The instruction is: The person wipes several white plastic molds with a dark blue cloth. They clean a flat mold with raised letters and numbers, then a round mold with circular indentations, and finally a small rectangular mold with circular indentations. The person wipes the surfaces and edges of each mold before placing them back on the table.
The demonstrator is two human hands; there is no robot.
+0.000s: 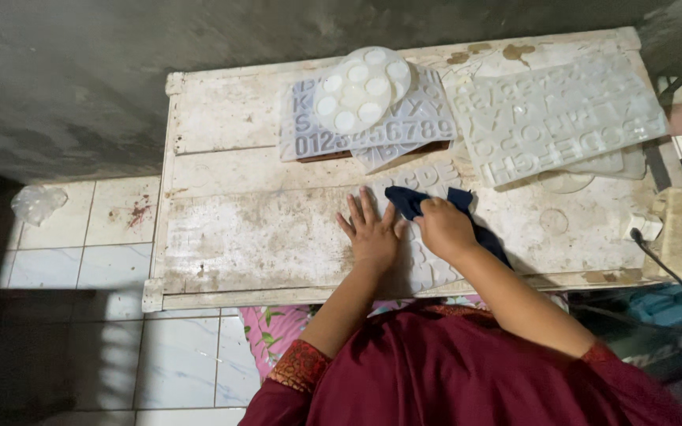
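Observation:
A pale silicone letter mould [428,177] lies flat on the white, stained table [254,229] in front of me. My left hand [371,233] rests flat on the mould's left edge with fingers spread, pressing it down. My right hand [444,227] is closed around a dark blue cloth [409,199] and holds it against the mould's surface. Part of the cloth trails out under my right wrist. Both sleeves are dark red.
Further back lie a grey letter-and-number mould [372,134] with a round white multi-cavity mould [361,87] on top, and a large clear letter mould [562,118] at the right. A wooden block [676,233] and a cable [661,260] sit at the right edge. Tiled floor lies left.

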